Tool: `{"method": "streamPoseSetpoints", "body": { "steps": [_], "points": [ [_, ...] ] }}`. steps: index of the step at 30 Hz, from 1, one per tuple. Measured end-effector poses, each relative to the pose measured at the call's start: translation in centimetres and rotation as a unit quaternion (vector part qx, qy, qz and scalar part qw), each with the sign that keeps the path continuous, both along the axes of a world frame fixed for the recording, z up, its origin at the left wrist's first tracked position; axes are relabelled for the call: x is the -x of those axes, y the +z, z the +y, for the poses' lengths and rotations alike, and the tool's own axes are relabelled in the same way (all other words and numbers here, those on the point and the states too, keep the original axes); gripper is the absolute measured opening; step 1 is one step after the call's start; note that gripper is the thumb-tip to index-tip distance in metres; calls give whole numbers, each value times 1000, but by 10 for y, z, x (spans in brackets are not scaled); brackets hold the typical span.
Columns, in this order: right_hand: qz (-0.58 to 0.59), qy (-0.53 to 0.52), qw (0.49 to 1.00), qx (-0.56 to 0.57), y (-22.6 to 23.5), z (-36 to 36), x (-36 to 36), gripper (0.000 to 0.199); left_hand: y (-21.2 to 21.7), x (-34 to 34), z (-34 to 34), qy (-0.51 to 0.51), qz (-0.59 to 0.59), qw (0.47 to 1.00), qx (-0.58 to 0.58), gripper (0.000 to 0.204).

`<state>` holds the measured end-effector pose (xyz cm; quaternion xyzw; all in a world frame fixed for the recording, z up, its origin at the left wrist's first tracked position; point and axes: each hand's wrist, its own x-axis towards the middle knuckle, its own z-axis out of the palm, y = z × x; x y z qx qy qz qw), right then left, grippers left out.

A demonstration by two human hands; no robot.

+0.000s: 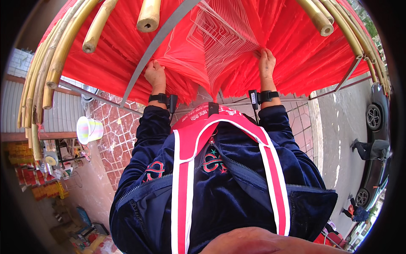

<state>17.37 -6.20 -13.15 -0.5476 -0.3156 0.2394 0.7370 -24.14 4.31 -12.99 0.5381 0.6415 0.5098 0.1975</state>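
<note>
A thick stack of red sheets, cloth or film, (228, 25) hangs in folds in front of me, with many thin white lines at its middle where the edges lie one over another. My left hand (155, 77) is closed, its fingers pinching the edge of the red sheets left of the middle. On the other side my right hand (267, 63) grips the red sheets with its fingertips pressed together. Between the two hands the layers spread and come down to a point near my apron (198, 122). Parts of the fingers are hidden in the folds.
Bamboo poles (149, 17) stick out over the red sheets, with more along both sides. A grey metal bar (146, 59) curves past my left hand. A pale bucket (89, 130) stands on the paving at left. Parked cars (374, 139) and people are at far right.
</note>
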Motion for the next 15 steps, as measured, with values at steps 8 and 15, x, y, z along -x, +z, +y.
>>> {"method": "streamPoseSetpoints", "body": {
  "steps": [8, 15],
  "points": [
    [-41, -40, 998, 3, 14, -25, 12, 21, 7, 3, -13, 20, -115, 993, -19, 29],
    [-47, -54, 997, 28, 7, -28, 13, 22, -2, 8, -17, -8, -101, 994, -31, 27]
  ]
}}
